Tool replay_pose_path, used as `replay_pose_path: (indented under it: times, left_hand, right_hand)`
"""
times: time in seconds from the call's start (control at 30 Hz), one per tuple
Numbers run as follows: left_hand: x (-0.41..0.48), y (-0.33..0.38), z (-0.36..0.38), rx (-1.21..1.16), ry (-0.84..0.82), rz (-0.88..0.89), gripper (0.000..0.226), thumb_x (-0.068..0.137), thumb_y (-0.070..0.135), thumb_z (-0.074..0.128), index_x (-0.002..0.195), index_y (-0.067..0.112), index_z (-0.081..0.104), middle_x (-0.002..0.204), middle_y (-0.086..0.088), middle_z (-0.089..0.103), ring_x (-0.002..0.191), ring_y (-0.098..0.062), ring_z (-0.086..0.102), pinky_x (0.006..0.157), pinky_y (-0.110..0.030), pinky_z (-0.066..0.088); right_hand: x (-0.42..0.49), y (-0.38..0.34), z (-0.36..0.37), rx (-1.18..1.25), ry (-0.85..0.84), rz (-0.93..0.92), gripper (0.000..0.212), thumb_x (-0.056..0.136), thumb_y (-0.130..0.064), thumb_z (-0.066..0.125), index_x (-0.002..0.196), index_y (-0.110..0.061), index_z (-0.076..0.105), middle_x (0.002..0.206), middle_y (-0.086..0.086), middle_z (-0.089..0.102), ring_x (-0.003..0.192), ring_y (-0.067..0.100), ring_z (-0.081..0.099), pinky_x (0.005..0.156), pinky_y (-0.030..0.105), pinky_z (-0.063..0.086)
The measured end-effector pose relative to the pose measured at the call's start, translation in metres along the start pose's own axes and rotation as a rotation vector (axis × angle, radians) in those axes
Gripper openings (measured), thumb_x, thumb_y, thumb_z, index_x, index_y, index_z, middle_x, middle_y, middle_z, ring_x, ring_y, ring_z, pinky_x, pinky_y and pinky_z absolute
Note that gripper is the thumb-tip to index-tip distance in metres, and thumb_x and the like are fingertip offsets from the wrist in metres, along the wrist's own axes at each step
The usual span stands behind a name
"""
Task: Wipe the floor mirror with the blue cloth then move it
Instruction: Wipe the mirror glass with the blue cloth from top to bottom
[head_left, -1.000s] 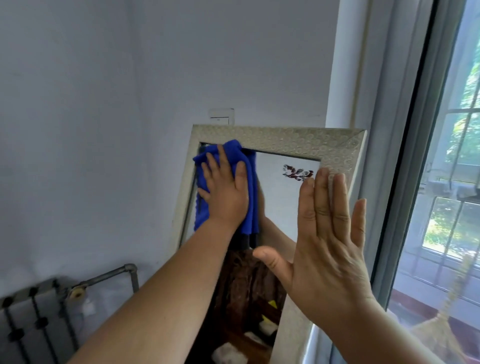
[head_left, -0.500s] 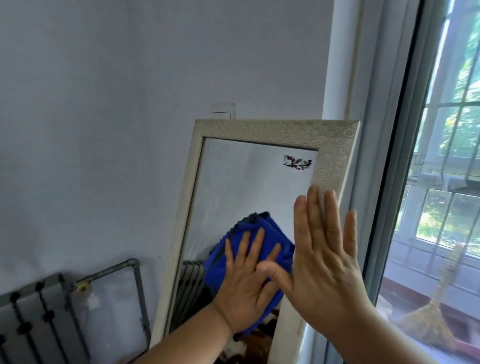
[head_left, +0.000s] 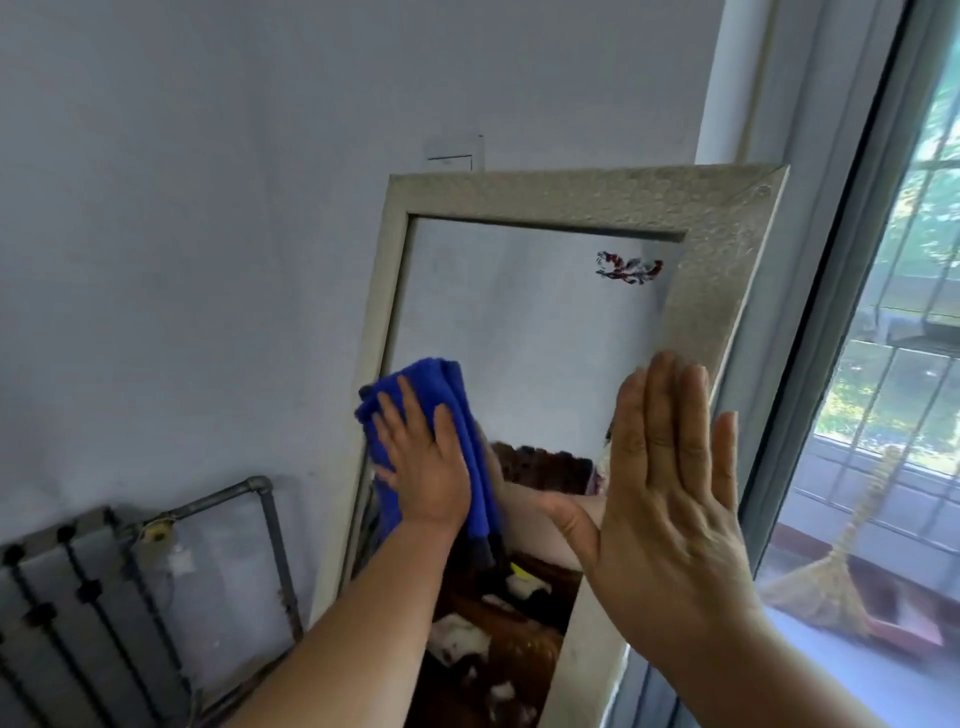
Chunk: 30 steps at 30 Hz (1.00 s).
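Observation:
A tall floor mirror (head_left: 587, 197) with a pale textured frame leans against the white wall beside the window. A small red and blue sticker (head_left: 627, 267) sits near the glass's upper right corner. My left hand (head_left: 423, 465) presses a folded blue cloth (head_left: 421, 379) flat against the left side of the glass, at the frame's inner edge. My right hand (head_left: 670, 499) lies flat with fingers spread against the mirror's right frame edge, holding nothing.
A grey radiator with a metal pipe (head_left: 228, 499) stands at the lower left by the mirror. A large window (head_left: 893, 364) fills the right side, with a straw broom (head_left: 831, 582) outside it. A wall switch (head_left: 454, 153) sits above the mirror.
The left hand with the cloth went from the glass's upper left down to its lower middle, then back left and up to the frame's left edge. The right hand stayed on the right frame.

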<state>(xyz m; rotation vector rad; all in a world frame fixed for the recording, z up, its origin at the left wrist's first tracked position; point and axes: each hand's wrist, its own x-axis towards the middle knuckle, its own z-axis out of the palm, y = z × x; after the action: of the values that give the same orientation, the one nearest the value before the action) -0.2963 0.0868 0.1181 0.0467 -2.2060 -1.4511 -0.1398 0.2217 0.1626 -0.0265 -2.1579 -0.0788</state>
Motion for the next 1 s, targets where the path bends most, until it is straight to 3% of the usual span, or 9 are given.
replay_pose_path:
  times: [0.1, 0.17, 0.27, 0.33, 0.53, 0.67, 0.83, 0.9, 1.0]
  left_hand:
    - [-0.056, -0.014, 0.003, 0.032, -0.056, -0.007, 0.063, 0.09, 0.064, 0.002, 0.146, 0.042, -0.019, 0.163, 0.005, -0.018, 0.15, -0.019, -0.016, 0.118, -0.06, -0.005]
    - [-0.08, 0.003, 0.006, 0.17, -0.154, 0.309, 0.064, 0.089, 0.067, -0.007, 0.144, 0.044, -0.028, 0.158, 0.01, -0.03, 0.148, -0.016, -0.025, 0.117, -0.055, -0.014]
    - [-0.058, 0.056, 0.006, 0.304, -0.242, 0.823, 0.063, 0.094, 0.06, 0.009, 0.146, 0.045, -0.023, 0.156, 0.012, -0.033, 0.147, -0.018, -0.027, 0.115, -0.06, -0.016]
    - [-0.017, 0.086, 0.0, 0.347, -0.19, 0.935, 0.065, 0.095, 0.055, 0.018, 0.15, 0.04, -0.013, 0.161, 0.006, -0.021, 0.149, -0.02, -0.02, 0.115, -0.064, -0.011]
    - [0.055, 0.034, -0.008, 0.093, -0.032, 0.313, 0.066, 0.094, 0.054, 0.014, 0.155, 0.032, -0.001, 0.165, 0.002, -0.007, 0.151, -0.019, -0.009, 0.115, -0.065, -0.003]
    - [0.018, -0.028, -0.004, 0.07, -0.046, 0.138, 0.067, 0.093, 0.057, 0.011, 0.154, 0.033, -0.005, 0.165, 0.004, -0.009, 0.151, -0.015, -0.011, 0.118, -0.06, -0.005]
    - [-0.061, -0.055, 0.001, -0.039, -0.037, -0.272, 0.061, 0.101, 0.054, 0.017, 0.154, 0.032, -0.004, 0.165, -0.001, -0.009, 0.151, -0.021, -0.01, 0.117, -0.061, -0.003]
    - [-0.086, -0.045, 0.005, -0.021, -0.06, -0.263, 0.062, 0.099, 0.059, 0.013, 0.151, 0.035, -0.012, 0.164, 0.0, -0.013, 0.151, -0.02, -0.013, 0.117, -0.062, 0.0]
    - [-0.1, -0.004, 0.008, 0.124, -0.149, 0.094, 0.067, 0.083, 0.074, -0.008, 0.14, 0.044, -0.027, 0.158, 0.007, -0.03, 0.147, -0.017, -0.025, 0.117, -0.061, -0.009]
  right_hand:
    - [-0.018, -0.007, 0.005, 0.02, -0.017, -0.005, 0.096, 0.093, -0.069, 0.024, 0.149, 0.009, 0.023, 0.16, 0.025, 0.014, 0.149, 0.038, 0.01, 0.116, 0.059, 0.015]
    - [-0.027, -0.012, 0.006, 0.017, -0.044, -0.004, 0.095, 0.092, -0.068, 0.025, 0.15, 0.007, 0.022, 0.161, 0.024, 0.012, 0.15, 0.037, 0.008, 0.115, 0.06, 0.015]
    - [-0.027, -0.015, 0.005, 0.031, -0.046, 0.033, 0.096, 0.093, -0.071, 0.019, 0.15, 0.005, 0.021, 0.161, 0.021, 0.012, 0.15, 0.034, 0.008, 0.115, 0.061, 0.014]
    - [-0.025, -0.017, 0.003, 0.046, -0.05, 0.051, 0.098, 0.093, -0.074, 0.015, 0.15, 0.005, 0.023, 0.161, 0.02, 0.015, 0.15, 0.033, 0.009, 0.115, 0.063, 0.016]
    - [-0.028, -0.012, 0.008, 0.011, -0.068, -0.006, 0.1, 0.089, -0.077, 0.02, 0.152, 0.001, 0.017, 0.162, 0.021, 0.012, 0.151, 0.033, 0.004, 0.114, 0.067, 0.014]
    - [-0.028, -0.009, 0.01, -0.003, -0.062, -0.035, 0.1, 0.09, -0.076, 0.02, 0.152, 0.003, 0.016, 0.162, 0.021, 0.009, 0.151, 0.033, 0.001, 0.117, 0.064, 0.009]
    - [-0.03, -0.012, 0.011, 0.014, -0.043, -0.014, 0.097, 0.091, -0.07, 0.025, 0.151, 0.006, 0.017, 0.16, 0.023, 0.012, 0.15, 0.034, 0.006, 0.116, 0.064, 0.013]
    - [-0.034, -0.013, 0.01, 0.02, -0.06, -0.004, 0.096, 0.091, -0.07, 0.023, 0.151, 0.005, 0.015, 0.161, 0.022, 0.011, 0.15, 0.033, 0.005, 0.116, 0.064, 0.012]
    - [-0.043, -0.009, 0.007, 0.035, -0.083, -0.014, 0.092, 0.094, -0.066, 0.022, 0.151, 0.005, 0.013, 0.162, 0.021, 0.009, 0.151, 0.031, 0.004, 0.117, 0.062, 0.012]
